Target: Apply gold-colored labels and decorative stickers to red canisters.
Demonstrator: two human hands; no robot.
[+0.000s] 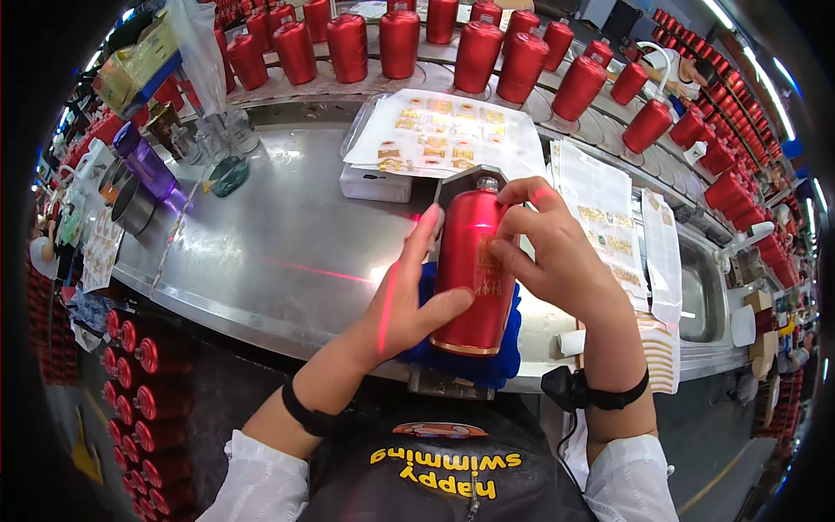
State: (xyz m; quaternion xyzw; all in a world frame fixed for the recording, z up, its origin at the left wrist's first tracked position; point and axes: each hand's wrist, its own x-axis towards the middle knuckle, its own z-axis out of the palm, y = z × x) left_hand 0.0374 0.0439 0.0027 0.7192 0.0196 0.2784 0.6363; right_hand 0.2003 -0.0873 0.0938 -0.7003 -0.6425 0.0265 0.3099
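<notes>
A glossy red bottle (470,300) with a clear neck lies tilted in front of me, its neck pointing away, over a blue cloth (513,344). Gold decals (489,277) show on its face, and a red laser line crosses it. Along its left side rests my left hand (409,300), fingers behind and thumb laid over the front. My right hand (557,252) curls at the upper right side, its thumb against the face by the gold decal and its forefinger near the neck. A dark angled holder (496,174) shows behind the neck.
Sheets of gold decals (444,135) lie on a white box (374,184) beyond the bottle; more decal sheets (600,217) lie right, before a sink (700,296). Red bottles (348,48) line a conveyor behind. A purple bottle (143,161) stands left. A person (683,74) works far right.
</notes>
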